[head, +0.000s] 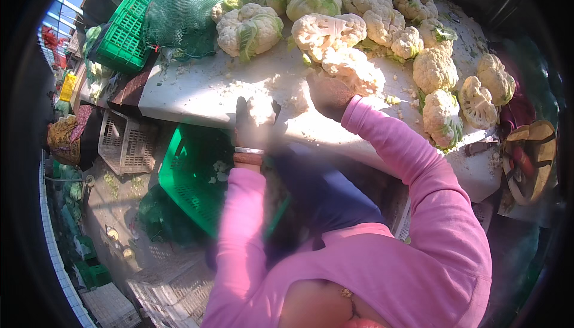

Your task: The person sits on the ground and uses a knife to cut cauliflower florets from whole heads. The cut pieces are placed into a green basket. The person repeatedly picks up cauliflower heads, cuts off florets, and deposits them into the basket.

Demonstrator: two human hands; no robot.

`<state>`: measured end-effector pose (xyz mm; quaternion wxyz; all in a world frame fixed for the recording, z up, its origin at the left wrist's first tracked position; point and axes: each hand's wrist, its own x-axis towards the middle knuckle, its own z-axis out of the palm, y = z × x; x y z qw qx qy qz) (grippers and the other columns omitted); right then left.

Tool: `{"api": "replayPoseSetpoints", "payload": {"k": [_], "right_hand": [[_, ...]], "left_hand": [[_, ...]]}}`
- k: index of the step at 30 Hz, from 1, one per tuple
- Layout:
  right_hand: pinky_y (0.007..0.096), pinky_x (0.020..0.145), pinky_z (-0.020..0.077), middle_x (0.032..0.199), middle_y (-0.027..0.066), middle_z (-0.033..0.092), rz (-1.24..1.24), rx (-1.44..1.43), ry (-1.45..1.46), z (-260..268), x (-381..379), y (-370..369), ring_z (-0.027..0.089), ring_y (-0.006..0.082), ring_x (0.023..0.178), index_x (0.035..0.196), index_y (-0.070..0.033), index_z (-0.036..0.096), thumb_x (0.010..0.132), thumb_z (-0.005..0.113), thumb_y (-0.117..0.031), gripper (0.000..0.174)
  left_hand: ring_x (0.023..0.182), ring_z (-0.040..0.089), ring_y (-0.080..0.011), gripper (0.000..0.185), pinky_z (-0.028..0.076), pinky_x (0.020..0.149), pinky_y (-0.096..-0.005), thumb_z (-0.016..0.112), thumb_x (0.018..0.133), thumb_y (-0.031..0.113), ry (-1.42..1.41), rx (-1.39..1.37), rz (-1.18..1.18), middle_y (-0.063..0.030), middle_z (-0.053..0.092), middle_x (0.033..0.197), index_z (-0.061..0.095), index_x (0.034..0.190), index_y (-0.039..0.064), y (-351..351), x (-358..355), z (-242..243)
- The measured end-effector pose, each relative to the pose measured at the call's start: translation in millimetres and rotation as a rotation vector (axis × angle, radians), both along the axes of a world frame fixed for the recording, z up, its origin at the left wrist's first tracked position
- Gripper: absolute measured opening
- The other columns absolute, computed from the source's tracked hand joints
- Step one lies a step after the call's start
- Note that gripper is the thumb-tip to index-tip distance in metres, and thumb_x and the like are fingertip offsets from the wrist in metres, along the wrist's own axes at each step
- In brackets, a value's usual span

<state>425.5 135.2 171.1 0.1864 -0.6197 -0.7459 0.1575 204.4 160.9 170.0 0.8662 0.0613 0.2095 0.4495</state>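
My left hand (254, 124) is at the near edge of the white tabletop (188, 90), its fingers around a pale cauliflower piece (261, 109). Strong sunlight washes out that piece's detail. To the right, my right hand (331, 97) is curled against the near side of broken cauliflower florets (354, 72). Its fingers are mostly hidden from above, so I cannot tell whether it grips anything. Just beyond lies a cut cauliflower head (327, 32) with its pale stem face showing. Below my left hand, a green plastic crate (190, 193) holds a few white pieces.
Several cauliflower heads (435, 71) cover the table's back and right side. A green mesh sack (188, 14) and a green crate (123, 32) stand at back left. Crumbs litter the tabletop. Another person (69, 137) is at far left, beside a pale plastic crate (125, 142).
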Motion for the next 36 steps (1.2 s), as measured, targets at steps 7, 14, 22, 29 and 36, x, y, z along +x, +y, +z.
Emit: {"api": "replayPoseSetpoints", "payload": {"k": [7,14,22,29,36], "right_hand": [[0.0480,0.057,0.0457,0.067,0.0206,0.059,0.350,0.129,0.348,-16,-114,-69,0.058,0.0403,0.065,0.097,0.000,0.048,0.096,0.036,-0.018,0.022],[0.0510,0.062,0.0483,0.075,0.0253,0.063,0.432,-0.125,0.134,-64,-191,-97,0.062,0.0419,0.071,0.103,0.006,0.048,0.092,0.041,-0.015,0.024],[0.0497,0.062,0.0488,0.073,0.0231,0.063,0.745,-0.139,0.064,-75,-241,-98,0.062,0.0403,0.070,0.110,-0.002,0.047,0.081,0.051,-0.011,0.030],[0.0468,0.064,0.0505,0.080,0.0219,0.065,0.695,-0.218,-0.116,-85,-269,-102,0.065,0.0383,0.077,0.090,-0.004,0.062,0.080,0.051,-0.009,0.016],[0.0419,0.061,0.0505,0.078,0.0196,0.064,0.835,-0.419,0.284,-110,-248,-70,0.063,0.0296,0.066,0.100,-0.005,0.060,0.085,0.050,-0.016,0.021]], "left_hand": [[0.108,0.055,-0.0256,0.043,0.046,0.091,-0.0374,0.062,0.086,0.019,0.669,0.372,0.226,-0.0122,0.057,0.110,0.042,0.122,0.005,-57,-62,-43],[0.093,0.058,-0.0211,0.037,0.049,0.076,-0.0306,0.068,0.080,0.011,1.427,0.643,0.383,-0.0084,0.058,0.098,0.048,0.111,0.004,-111,-114,-76],[0.094,0.060,-0.0165,0.047,0.048,0.083,-0.0291,0.046,0.095,0.045,0.850,0.107,0.383,-0.0053,0.063,0.108,0.054,0.119,0.006,-164,-171,-100],[0.070,0.057,-0.0116,0.048,0.047,0.062,-0.0259,0.042,0.092,0.055,0.953,-0.011,0.427,-0.0014,0.060,0.082,0.060,0.095,0.011,-170,-191,-116],[0.076,0.060,-0.0141,0.047,0.048,0.063,-0.0242,0.054,0.091,0.043,1.473,0.884,0.500,-0.0063,0.064,0.096,0.052,0.118,0.006,-173,-204,-120]]}}
